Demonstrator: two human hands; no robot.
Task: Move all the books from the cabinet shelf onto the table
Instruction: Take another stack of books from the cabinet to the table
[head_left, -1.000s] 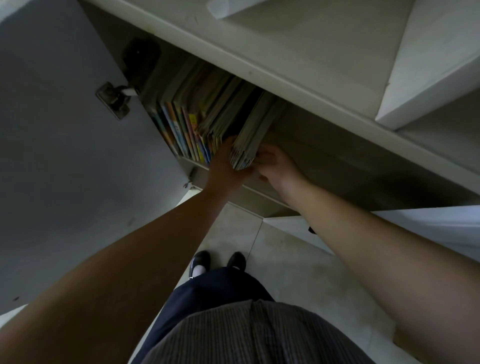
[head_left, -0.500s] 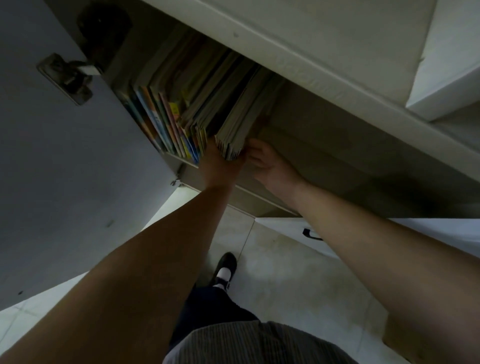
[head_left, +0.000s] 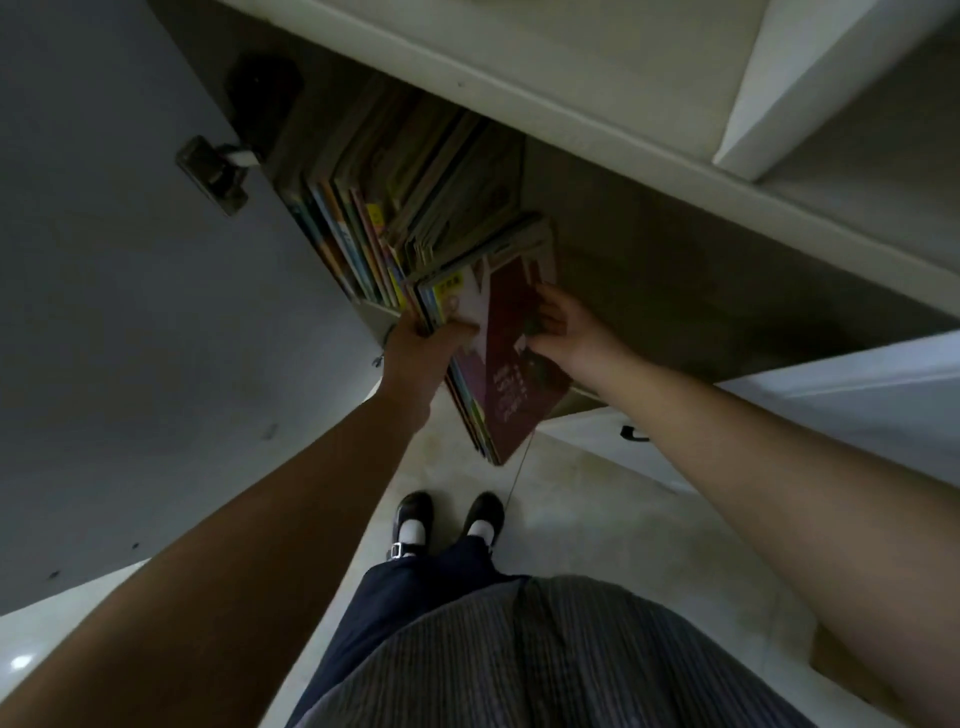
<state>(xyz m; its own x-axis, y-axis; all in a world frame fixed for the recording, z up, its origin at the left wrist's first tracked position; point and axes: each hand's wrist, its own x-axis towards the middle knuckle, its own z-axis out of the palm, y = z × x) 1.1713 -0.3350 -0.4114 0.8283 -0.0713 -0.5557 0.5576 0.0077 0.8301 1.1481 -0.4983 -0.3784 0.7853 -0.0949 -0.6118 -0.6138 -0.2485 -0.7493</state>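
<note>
head view: my left hand (head_left: 423, 345) grips the near edge of a bundle of thin books (head_left: 506, 358), thumb across the top cover, and my right hand (head_left: 563, 332) is clamped on the opposite edge, fingers curled over the dark red cover. a second ago this bundle stood upright against the row with both hands only working at its lower edge; it has since tipped out flat and slid forward, so that its near half now overhangs the front lip of the cabinet shelf (head_left: 382, 314) while its far end is still inside the cabinet. the remaining books (head_left: 384, 208) stand packed in the left part of the shelf, just beside the open cabinet door (head_left: 130, 286) and its hinge (head_left: 213, 174). judgement: the first batch is nearly free of the shelf. the stack is loose and thin, so the covers could slip if grip pressure is uneven. no table is visible in this view; the carry and several further batches are still to do.
</note>
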